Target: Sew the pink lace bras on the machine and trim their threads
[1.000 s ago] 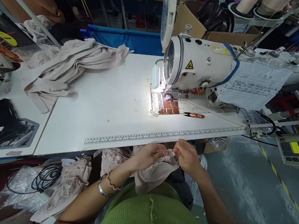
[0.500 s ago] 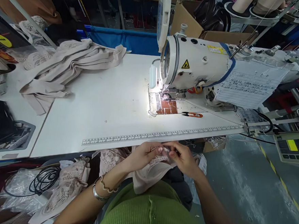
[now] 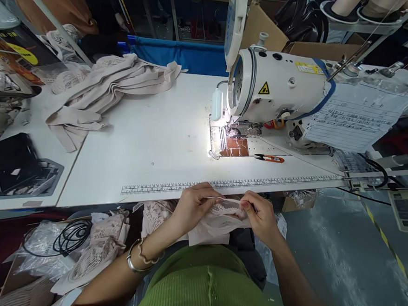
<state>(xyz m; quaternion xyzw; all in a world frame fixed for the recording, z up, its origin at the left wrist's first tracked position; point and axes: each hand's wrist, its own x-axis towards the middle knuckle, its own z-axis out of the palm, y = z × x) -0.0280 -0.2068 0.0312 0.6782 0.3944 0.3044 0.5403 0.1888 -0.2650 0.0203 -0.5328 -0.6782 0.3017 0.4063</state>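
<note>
Lace-trimmed fabric piece (image 3: 221, 219), pale pink, is stretched between both hands just below the near edge of the white sewing table (image 3: 147, 143), over the person's lap. Left hand (image 3: 193, 205) has its fingers curled closed, pinching the left end of the piece between thumb and fingertips. Right hand (image 3: 262, 212) is likewise closed, thumb pressed against forefinger on the right end of the lace edge. The two hands are near each other, with the scalloped lace strip running between them. A silver bangle (image 3: 136, 262) sits on the left wrist.

Just beyond the hands, a printed ruler strip (image 3: 227, 184) runs along the table's front edge. Farther back, orange thread snips (image 3: 269, 158) lie on the table beside the lit needle area of a white sewing machine (image 3: 283, 94). A heap of beige fabric (image 3: 108, 87) rests at the table's far left. More lace pieces (image 3: 95, 254) lie low on the left, beside the person's left arm.
</note>
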